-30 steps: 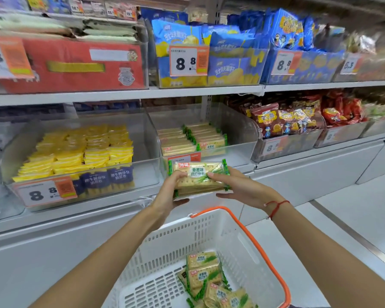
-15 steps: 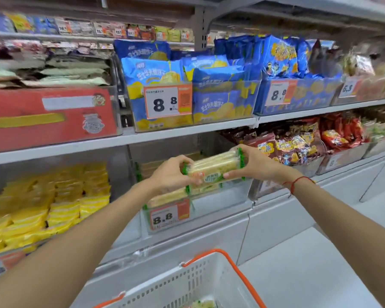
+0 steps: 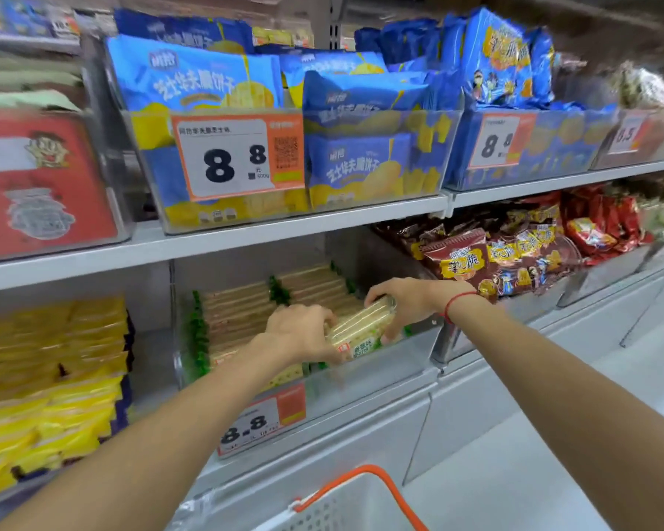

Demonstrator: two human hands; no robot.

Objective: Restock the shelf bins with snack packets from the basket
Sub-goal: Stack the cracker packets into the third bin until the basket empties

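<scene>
Both hands, the left hand (image 3: 299,331) and right hand (image 3: 399,304), grasp the cracker packet (image 3: 361,329) by its ends just above the clear bin (image 3: 380,373), its front right corner bare beside stacked packets (image 3: 242,316), under the shelf (image 3: 246,239) edge, the basket (image 3: 361,503) below.

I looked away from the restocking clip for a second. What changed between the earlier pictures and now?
Both hands carried the cracker packet up from above the basket and forward, into the clear bin on the lower shelf. The packet turned from face-up onto its edge. The left hand and right hand kept their grip on its ends; nothing was let go.
</scene>
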